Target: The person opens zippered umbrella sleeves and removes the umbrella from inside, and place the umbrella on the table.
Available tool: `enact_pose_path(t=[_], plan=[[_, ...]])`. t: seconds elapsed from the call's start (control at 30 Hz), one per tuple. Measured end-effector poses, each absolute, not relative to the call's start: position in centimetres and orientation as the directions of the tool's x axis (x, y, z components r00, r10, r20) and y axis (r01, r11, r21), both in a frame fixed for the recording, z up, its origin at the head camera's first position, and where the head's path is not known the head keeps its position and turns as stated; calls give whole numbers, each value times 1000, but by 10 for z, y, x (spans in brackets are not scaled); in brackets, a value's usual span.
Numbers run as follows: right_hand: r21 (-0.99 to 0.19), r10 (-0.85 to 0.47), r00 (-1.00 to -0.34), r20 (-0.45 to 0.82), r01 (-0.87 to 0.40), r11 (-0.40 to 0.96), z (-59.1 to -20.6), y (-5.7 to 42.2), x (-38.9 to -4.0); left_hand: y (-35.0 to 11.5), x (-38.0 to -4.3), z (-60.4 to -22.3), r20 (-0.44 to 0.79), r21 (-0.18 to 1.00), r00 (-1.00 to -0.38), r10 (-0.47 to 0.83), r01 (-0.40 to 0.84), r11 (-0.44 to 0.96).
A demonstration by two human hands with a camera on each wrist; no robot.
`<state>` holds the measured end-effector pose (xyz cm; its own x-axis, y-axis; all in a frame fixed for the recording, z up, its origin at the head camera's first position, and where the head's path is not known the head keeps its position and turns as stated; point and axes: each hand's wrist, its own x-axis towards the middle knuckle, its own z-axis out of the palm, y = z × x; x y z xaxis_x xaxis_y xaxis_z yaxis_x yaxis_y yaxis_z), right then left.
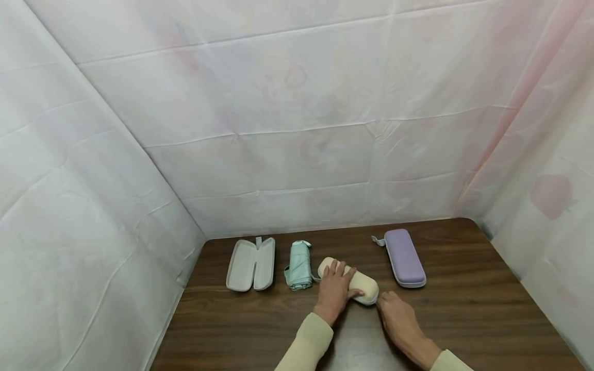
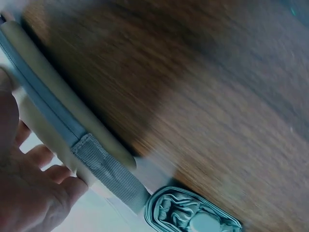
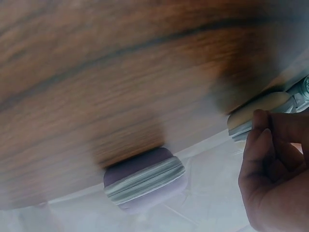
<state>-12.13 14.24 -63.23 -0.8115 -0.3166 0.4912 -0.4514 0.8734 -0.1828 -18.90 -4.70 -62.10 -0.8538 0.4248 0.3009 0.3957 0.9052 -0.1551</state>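
A cream-yellow zippered case [image 1: 364, 285] lies slanted on the table, closed, a grey zipper band [image 2: 41, 96] running round its side. My left hand [image 1: 333, 291] grips it from above, fingers across the top and thumb along the near side. At the case's right end, my right hand [image 1: 398, 315] has thumb and bent index finger pinched together on the zipper line; the zipper pull is hidden behind the fingertips. A grey fabric strap [image 2: 111, 171] sticks out at the other end, beside a folded mint-green umbrella [image 1: 299, 265].
An open light-grey case [image 1: 242, 265] lies at the far left of the brown wooden table [image 1: 232, 330]. To the right is a closed purple case [image 1: 405, 257] with a grey strap. Pale printed sheets [image 1: 297, 113] hang behind the table and at both sides.
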Motion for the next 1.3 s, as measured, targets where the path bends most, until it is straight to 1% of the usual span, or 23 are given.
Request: enact_pose_path(t=[0.33,0.5,0.8,0.97,1.17,1.3], plan=[[-144,-280,-812,512,-402,904,-632,138,-120,-34,-181,-618,292,-199,-899,326,277,940],[-138,-268,-815,513,-387,912,-631,135,-120,-28,-180,-618,282,-191,-917,283,236,953],[-135,-246,-836,491,-352,926,-631,132,-120,-19,-179,-623,317,-192,-922,221,166,967],[-129,-223,-831,510,-330,935,-631,130,-121,-14,-177,-624,321,-183,-929,186,132,974],[-139,-204,-820,535,-324,936,-631,128,-122,-7,-177,-626,369,-175,-918,143,83,981],[-139,-195,-825,531,-312,940,-631,126,-123,-4,-177,-628,376,-178,-918,121,57,982]])
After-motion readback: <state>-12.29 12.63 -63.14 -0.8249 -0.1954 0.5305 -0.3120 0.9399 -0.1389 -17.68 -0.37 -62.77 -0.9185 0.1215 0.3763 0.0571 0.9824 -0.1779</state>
